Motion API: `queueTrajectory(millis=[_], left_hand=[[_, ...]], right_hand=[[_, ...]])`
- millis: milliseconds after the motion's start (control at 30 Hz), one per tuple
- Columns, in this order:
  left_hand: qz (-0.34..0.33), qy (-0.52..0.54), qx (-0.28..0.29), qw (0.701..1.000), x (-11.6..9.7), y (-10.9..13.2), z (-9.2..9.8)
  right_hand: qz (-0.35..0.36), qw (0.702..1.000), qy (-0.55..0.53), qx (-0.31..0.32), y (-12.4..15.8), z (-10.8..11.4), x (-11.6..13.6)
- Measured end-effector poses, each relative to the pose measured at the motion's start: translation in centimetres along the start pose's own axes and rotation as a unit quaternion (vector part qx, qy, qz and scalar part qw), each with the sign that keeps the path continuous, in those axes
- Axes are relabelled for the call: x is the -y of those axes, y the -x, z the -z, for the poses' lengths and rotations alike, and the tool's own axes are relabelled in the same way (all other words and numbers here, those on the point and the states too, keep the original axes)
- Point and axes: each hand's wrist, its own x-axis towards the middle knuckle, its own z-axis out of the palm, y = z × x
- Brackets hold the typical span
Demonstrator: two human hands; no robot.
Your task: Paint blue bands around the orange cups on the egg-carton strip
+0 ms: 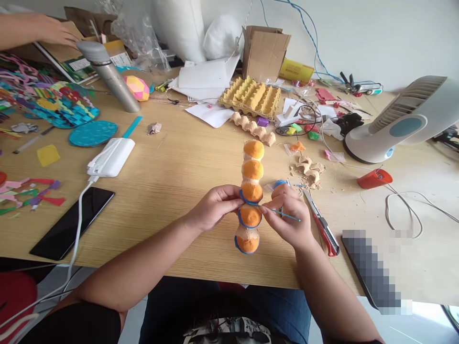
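Note:
A strip of egg-carton cups with several orange domes lies lengthwise in front of me. Blue strips edge the three domes nearest me. My left hand pinches the left side of the strip at its middle, beside the third dome. From the right, my right hand holds a thin blue strand between thumb and fingers; one end meets the blue edge between the third and fourth domes, the other sticks out to the right. A small blue lump lies just behind my right hand.
Right of my hand lies a red box cutter, beyond it a blurred dark object and a white fan. At left are a phone, power bank and steel bottle. Another person's hand reaches in at the top left.

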Motion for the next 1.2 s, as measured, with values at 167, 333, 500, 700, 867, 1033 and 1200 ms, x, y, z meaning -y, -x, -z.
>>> queueTrajectory(millis=[167,333,500,700,867,1033,1200], left_hand=[[-0.003,-0.092,-0.013,0.996,-0.1,-0.1,0.5],[0.007,-0.119,-0.025,0.993,-0.5,0.0,0.1],[0.038,-0.085,-0.023,0.995,-0.8,-0.1,-0.1],[0.118,-0.034,-0.033,0.992,-1.3,-0.2,-0.4],[0.139,-0.014,-0.034,0.990,-1.4,-0.2,-0.5],[0.136,-0.009,-0.031,0.990,-1.2,-0.2,-0.4],[0.141,-0.015,-0.028,0.990,-1.2,-0.1,-0.6]], right_hand=[[-0.031,0.999,-0.008,-0.009,-0.2,0.2,-0.2],[-0.031,0.999,0.015,0.013,-0.3,0.1,-0.3],[-0.006,0.998,0.048,0.029,-0.4,0.0,-0.3],[0.013,0.997,0.055,0.047,-0.4,0.2,-0.4],[0.014,0.997,0.052,0.052,-0.4,0.0,-0.2],[0.018,0.997,0.060,0.050,-0.3,-0.2,-0.2],[0.032,0.995,0.085,0.050,-0.1,-0.4,-0.5]])
